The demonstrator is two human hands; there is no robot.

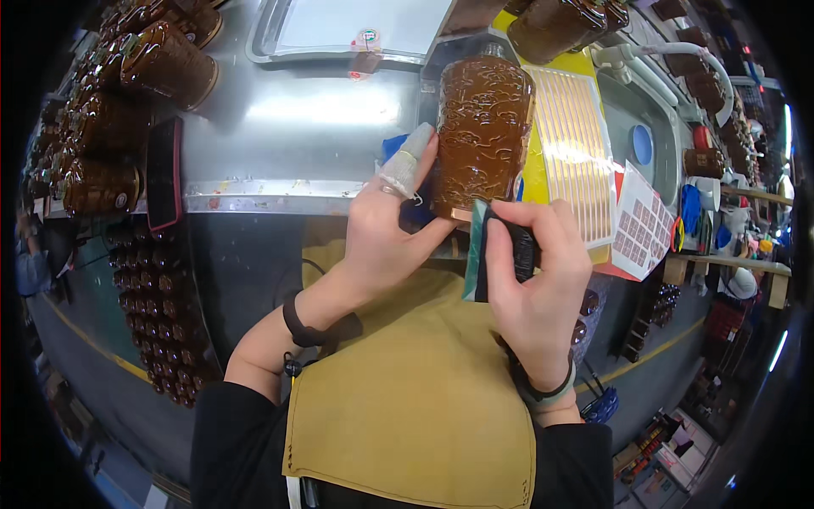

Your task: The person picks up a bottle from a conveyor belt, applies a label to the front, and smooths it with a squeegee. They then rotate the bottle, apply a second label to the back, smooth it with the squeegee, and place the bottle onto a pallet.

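A glossy brown bottle (483, 127) with a raised pattern lies in front of me, its neck pointing away. My left hand (381, 216) is closed around the left side of its near end, thumb below and pale cloth covers on the fingers. A short gold strip (460, 215) shows along that near end. Between the thumb and fingers of my right hand (547, 276) is a scraper (476, 263) with a green blade and a black grip. The blade's upper tip meets the bottle's near end beside the strip. Some of the left fingers are hidden by the bottle.
Right of the bottle lie a sheet of gold strips (577, 153) and a printed sheet (642, 225). More brown bottles (170, 68) crowd the left, beside a dark phone-like slab (165, 174). A tray (352, 30) sits at the back; a basin (649, 119) is at right.
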